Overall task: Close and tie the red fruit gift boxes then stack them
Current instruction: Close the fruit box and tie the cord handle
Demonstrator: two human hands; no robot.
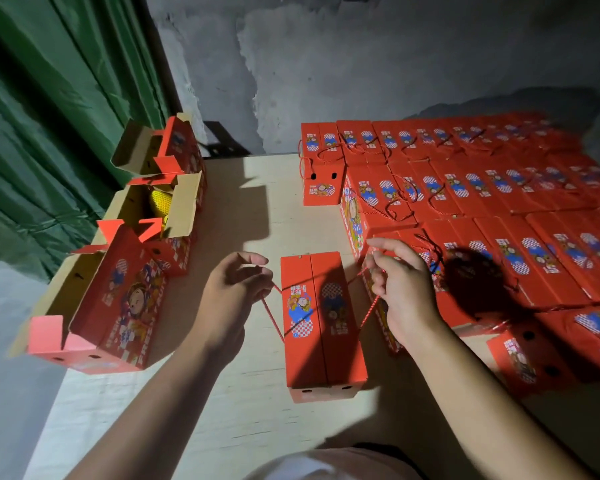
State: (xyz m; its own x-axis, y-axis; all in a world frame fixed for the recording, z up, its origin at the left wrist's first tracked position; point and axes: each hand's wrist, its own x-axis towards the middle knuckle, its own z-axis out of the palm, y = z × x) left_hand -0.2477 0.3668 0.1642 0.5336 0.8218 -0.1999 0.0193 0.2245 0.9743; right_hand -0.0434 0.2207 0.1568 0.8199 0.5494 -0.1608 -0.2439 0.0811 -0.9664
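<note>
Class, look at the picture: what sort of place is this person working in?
Probably a packing or storage room: rows of finished boxes stacked by a bare concrete wall, open boxes waiting on a wooden worktable.

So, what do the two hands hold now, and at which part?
Each hand pinches a red cord handle of the closed box: the left hand holds the left cord, the right hand the right cord, both near the loop's top.
</note>
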